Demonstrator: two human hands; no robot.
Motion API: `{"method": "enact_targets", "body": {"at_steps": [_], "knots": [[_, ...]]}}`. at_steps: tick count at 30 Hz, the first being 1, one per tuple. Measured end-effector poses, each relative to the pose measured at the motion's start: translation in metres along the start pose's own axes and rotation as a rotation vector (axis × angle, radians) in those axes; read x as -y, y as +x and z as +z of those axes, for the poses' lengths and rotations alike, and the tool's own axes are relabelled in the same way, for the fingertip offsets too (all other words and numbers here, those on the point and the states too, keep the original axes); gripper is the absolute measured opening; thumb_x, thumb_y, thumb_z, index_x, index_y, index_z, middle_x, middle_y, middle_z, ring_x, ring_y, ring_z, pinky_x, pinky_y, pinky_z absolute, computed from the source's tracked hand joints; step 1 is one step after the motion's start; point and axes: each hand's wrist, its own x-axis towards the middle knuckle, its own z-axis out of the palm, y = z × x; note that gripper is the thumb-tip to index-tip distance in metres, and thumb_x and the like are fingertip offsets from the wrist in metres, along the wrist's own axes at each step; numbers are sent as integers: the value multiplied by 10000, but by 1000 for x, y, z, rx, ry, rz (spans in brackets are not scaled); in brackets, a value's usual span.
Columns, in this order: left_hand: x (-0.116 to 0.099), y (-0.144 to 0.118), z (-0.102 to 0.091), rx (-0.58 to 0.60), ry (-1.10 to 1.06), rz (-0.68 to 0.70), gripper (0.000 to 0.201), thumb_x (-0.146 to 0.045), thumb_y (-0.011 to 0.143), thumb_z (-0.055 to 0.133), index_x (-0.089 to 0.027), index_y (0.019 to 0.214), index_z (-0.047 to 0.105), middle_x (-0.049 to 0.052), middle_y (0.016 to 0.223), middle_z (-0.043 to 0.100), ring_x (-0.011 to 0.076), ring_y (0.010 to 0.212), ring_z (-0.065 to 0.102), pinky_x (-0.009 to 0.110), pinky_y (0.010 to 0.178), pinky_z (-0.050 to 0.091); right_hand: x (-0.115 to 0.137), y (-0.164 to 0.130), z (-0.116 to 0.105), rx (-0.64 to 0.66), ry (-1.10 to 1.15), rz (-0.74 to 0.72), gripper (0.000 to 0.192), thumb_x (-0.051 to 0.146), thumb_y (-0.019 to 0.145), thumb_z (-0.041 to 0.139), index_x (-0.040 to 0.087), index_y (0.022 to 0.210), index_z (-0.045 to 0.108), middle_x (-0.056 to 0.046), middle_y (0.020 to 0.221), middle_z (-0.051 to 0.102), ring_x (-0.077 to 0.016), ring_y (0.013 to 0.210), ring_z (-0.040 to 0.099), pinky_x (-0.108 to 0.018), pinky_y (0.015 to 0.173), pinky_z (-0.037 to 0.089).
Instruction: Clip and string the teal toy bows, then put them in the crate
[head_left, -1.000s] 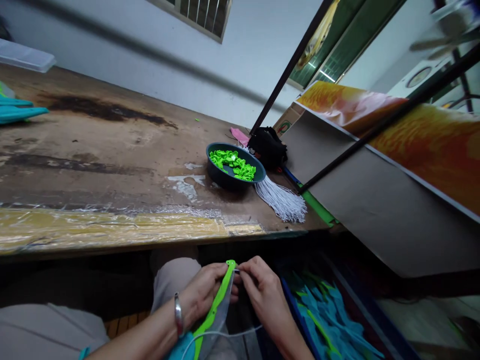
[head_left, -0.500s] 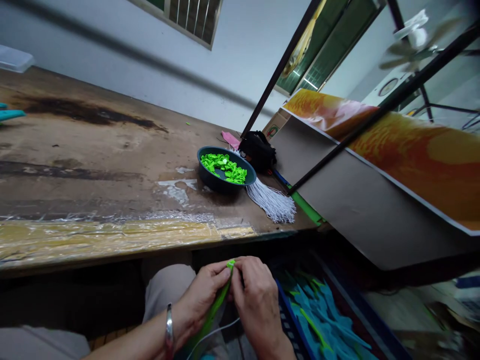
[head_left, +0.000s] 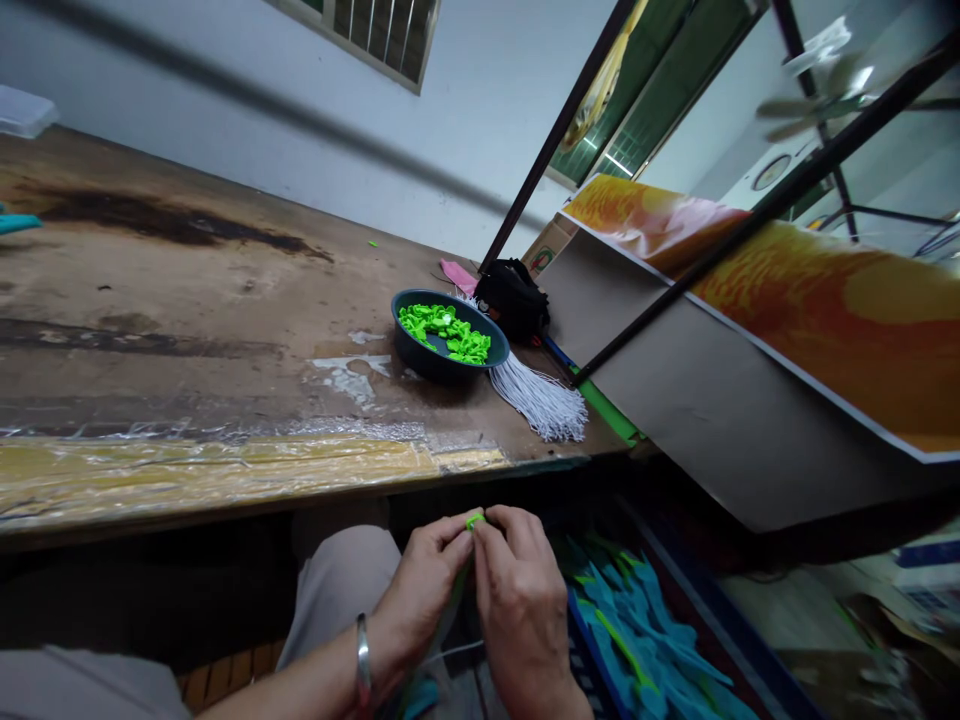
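Head view: below the tabletop's (head_left: pixel 225 330) near edge, the left hand (head_left: pixel 424 585) and right hand (head_left: pixel 517 595) meet fingertip to fingertip, both pinched on a bright green plastic strip (head_left: pixel 474 521); only its small rounded tip shows between them, the rest hidden.

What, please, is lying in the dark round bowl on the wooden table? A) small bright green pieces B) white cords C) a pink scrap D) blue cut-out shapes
A: the bowl holds a heap of small bright green pieces, while the bundle of white cords lies on the table beside it and the blue shapes are down in a crate below the table edge.
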Motion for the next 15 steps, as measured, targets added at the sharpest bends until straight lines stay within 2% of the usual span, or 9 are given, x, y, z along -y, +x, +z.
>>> {"method": "enact_targets", "body": {"at_steps": [3,6,9,11,13,14,15], "knots": [[3,-3,2,-109,-117,-48,354,-367,667,861,-166,955,814,101,1045,780,279,1090,634,364,1046,405,-1,-2,1,-18,21,31,263,125,1019,405,183,917,641,-82,855,544,-229,801,513,-323,673,430],[7,-4,2,-148,-274,-95,338,-402,605,888,-158,821,797,67,867,771,225,887,648,310,858,459,-5,-4,6,1,71,48,287,160,1033,397,206,931,661,-57,801,527,-209,736,511,-307,630,425],[12,3,3,-174,-313,-113,370,-418,511,931,-154,703,756,24,715,721,163,730,602,267,737,440,-14,-11,11,53,203,95,281,227,1048,397,222,1033,677,-56,831,563,-204,750,559,-314,654,468],[12,6,6,-222,-332,-127,380,-385,460,952,-157,674,736,7,686,696,140,700,579,250,706,427,-25,-19,12,50,317,190,254,337,1026,469,227,1158,656,-83,952,626,-239,869,614,-363,752,509],[9,5,10,-274,-345,-141,350,-337,464,953,-155,636,709,2,653,667,129,671,566,251,684,426,-35,-27,17,71,470,342,368,489,938,594,230,1196,642,-106,1067,667,-290,961,638,-411,821,522],[5,3,11,-294,-350,-148,330,-314,482,948,-152,600,686,2,619,644,128,642,559,259,671,433,-39,-28,22,128,573,421,401,546,875,662,238,1132,661,-98,1039,690,-291,907,656,-399,774,535],[-1,0,12,-312,-354,-152,325,-301,516,938,-151,558,653,-2,570,607,125,600,543,272,650,442,-39,-26,32,262,718,464,389,566,845,698,247,1067,678,-81,982,705,-277,849,668,-373,715,547]]}}
